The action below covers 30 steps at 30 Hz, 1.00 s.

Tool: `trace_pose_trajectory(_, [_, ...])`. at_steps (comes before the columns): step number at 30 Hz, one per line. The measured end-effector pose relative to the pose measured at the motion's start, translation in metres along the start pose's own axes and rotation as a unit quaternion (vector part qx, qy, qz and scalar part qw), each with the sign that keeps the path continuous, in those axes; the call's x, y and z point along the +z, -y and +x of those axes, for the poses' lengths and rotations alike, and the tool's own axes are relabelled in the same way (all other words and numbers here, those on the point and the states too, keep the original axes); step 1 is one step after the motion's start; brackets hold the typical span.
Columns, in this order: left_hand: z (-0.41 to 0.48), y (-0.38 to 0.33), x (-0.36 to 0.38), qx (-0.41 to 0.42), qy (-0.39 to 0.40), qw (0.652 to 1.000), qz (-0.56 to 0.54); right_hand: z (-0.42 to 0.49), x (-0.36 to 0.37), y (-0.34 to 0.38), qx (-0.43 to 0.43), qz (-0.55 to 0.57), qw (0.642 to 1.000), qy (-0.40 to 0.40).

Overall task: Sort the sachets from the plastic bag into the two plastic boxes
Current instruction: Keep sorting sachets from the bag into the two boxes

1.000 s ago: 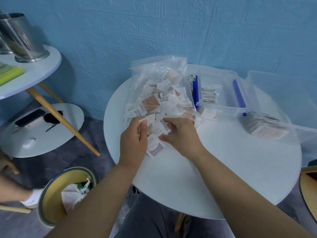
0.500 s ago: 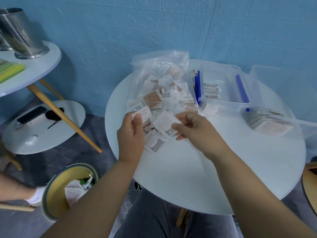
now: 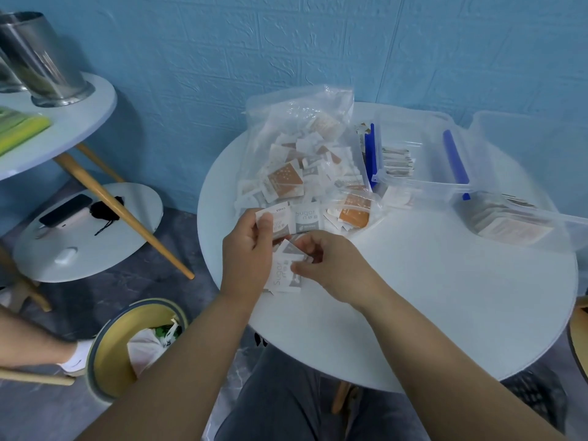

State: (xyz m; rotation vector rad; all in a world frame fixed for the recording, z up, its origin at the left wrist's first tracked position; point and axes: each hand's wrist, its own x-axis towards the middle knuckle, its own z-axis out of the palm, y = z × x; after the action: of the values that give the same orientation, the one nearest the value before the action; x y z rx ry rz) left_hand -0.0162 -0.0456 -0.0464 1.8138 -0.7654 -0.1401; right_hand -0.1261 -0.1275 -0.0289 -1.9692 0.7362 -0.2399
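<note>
Right, both forearms reach up from the bottom edge and the hands meet at centre frame, over the round white table (image 3: 445,313). The left hand (image 3: 246,249) is curled, thumb and fingers pinching a small fan of sachets (image 3: 280,222). The right hand (image 3: 331,265) is curled too, thumb and fingertips nipping the edge of a white sachet (image 3: 284,275) that lies between the two hands, "Sugar" printed along it. Just above the hands the plastic bag (image 3: 299,128) spills brown and white packets; a loose sachet (image 3: 307,218) at its mouth also reads "Sugar". Right of the bag, upper right, sit a blue-latched box (image 3: 420,183) and a second box (image 3: 560,218).
</note>
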Motion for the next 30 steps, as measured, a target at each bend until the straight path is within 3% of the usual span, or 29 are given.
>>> trace_pose_trajectory(7, [-0.002,-0.002,0.001,0.006,0.002,0.999,-0.032,-0.012,-0.009,-0.002,0.016,0.133,0.991,-0.003])
trace_pose_trajectory(13, [-0.015,-0.013,0.006,0.014,0.09,0.994,-0.057,-0.028,-0.037,-0.016,-0.008,0.115,0.993,-0.032])
trace_pose_trajectory(22, [-0.041,-0.052,0.073,0.024,0.241,0.965,-0.102,-0.056,-0.075,-0.056,-0.001,0.208,0.956,-0.207])
trace_pose_trajectory(26, [-0.043,-0.055,0.102,0.049,0.246,0.966,-0.066,-0.068,-0.082,-0.067,0.01,0.172,0.949,-0.263])
trace_pose_trajectory(30, [-0.045,-0.053,0.111,0.082,0.239,0.967,-0.023,-0.074,-0.087,-0.07,0.013,0.125,0.958,-0.258])
